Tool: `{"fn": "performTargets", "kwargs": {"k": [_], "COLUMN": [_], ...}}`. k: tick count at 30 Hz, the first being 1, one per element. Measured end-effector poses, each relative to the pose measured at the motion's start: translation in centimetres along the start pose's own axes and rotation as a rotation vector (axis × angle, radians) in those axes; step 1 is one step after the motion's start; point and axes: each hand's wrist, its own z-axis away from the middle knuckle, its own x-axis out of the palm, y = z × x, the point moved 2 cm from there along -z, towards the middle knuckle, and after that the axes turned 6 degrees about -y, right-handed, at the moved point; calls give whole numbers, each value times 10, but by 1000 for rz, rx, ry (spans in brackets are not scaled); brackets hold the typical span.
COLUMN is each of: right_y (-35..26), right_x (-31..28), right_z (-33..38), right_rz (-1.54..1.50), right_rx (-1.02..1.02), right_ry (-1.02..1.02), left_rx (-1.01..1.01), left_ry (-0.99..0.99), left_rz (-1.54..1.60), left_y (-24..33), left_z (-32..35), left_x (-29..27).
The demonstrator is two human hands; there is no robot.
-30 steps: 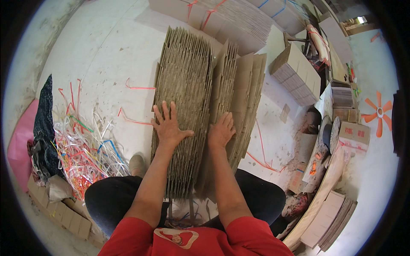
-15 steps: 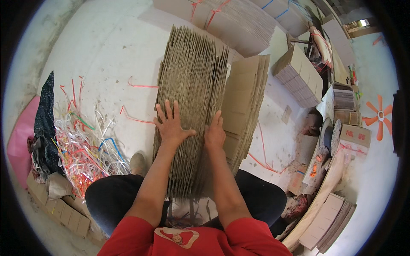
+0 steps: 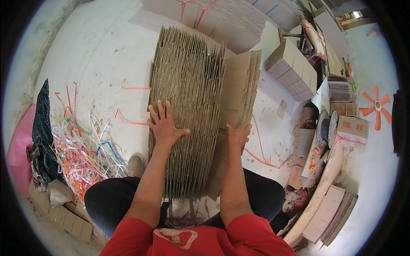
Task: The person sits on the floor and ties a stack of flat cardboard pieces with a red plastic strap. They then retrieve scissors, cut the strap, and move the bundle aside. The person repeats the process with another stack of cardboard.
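Observation:
In front of me stands a tall bundle of cardboard sheets (image 3: 188,77), packed on edge with their ragged brown edges facing up. My left hand (image 3: 164,130) lies on its left part, fingers spread and thumb stretched to the right. Against the bundle's right side leans a smaller batch of cardboard sheets (image 3: 237,81), showing a flat, creased face. My right hand (image 3: 239,135) is closed on this batch, its thumb on the face and its fingers bent over the right edge. Red straps (image 3: 132,123) stick out from beneath the bundle on the left.
A heap of tangled plastic straps (image 3: 87,149) lies on the floor at left, beside dark cloth (image 3: 41,128). More strapped cardboard stacks (image 3: 226,21) stand at the back, with another stack (image 3: 294,70) to the right. An orange-bladed fan (image 3: 377,106) is at far right.
My right hand has moved right, from the bundle's edges to the leaning batch. The gap in the upright sheets has closed up. My left hand stays spread on the bundle.

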Motion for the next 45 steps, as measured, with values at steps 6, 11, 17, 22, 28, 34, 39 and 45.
{"fn": "performTargets", "kwargs": {"k": [6, 11, 17, 22, 28, 34, 39, 45], "right_y": [-14, -14, -24, -8, 1, 0, 1, 2], "right_x": [-5, 6, 8, 33, 13, 3, 13, 13], "right_z": [7, 26, 52, 8, 0, -14, -20, -26], "right_rz": [-120, -244, -224, -537, -602, -363, -537, -449], "right_rx": [-69, -186, -342, -476, -532, -555, -466, -521], "right_ry": [-45, 73, 52, -214, -56, -59, -143, 71], "left_rx": [6, 3, -27, -22, -28, -26, -23, -20], "left_ry": [11, 40, 33, 10, 8, 13, 11, 30], "left_rz": [-1, 12, -3, 7, -8, -20, -16, -11], "left_y": [-4, -3, -3, 1, -2, -4, -3, -4], "left_z": [-1, -1, -1, 0, -1, -2, -2, -1], "left_x": [4, 5, 2, -1, 2, 4, 4, 5]}}
